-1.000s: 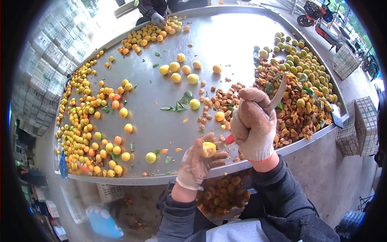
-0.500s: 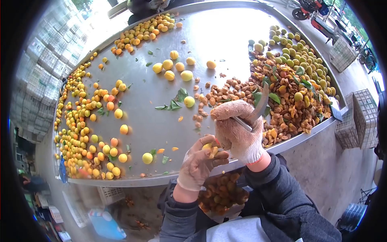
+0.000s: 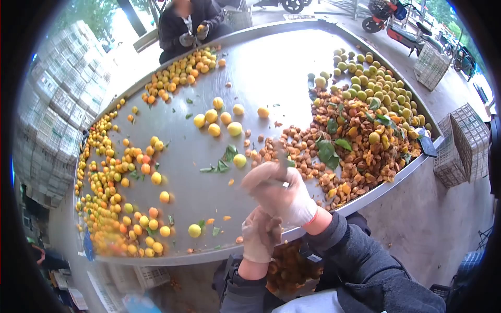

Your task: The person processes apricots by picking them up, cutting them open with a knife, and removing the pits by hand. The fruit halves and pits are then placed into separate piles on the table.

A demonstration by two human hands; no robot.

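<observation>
My right hand (image 3: 284, 195), in a pale work glove and smeared by motion, is closed around a curved knife (image 3: 282, 159), whose blade is a blur pointing up. Just below and touching or overlapping it, my left hand (image 3: 261, 235) has its gloved fingers curled. Whatever the left fingers hold is hidden. Both hands are over the near edge of the metal table (image 3: 203, 182). Under them, below the edge, a container of cut apricot pieces (image 3: 292, 266) shows in part. Brown pits (image 3: 308, 172) lie just beyond the right hand, with a yellow-green apricot (image 3: 239, 160) nearby.
Whole apricots (image 3: 112, 198) spread along the left side, and more (image 3: 182, 73) lie at the back. On the right are greenish fruit (image 3: 383, 83) and a heap of pits and scraps (image 3: 360, 146). Another person (image 3: 190, 26) stands across the table. Crates (image 3: 462, 143) stand at right.
Both hands have drawn together; the right moved left and down, and the knife swung leftward. The apricot piece seen in my left fingers is now out of sight. The view has tilted up, showing the other person.
</observation>
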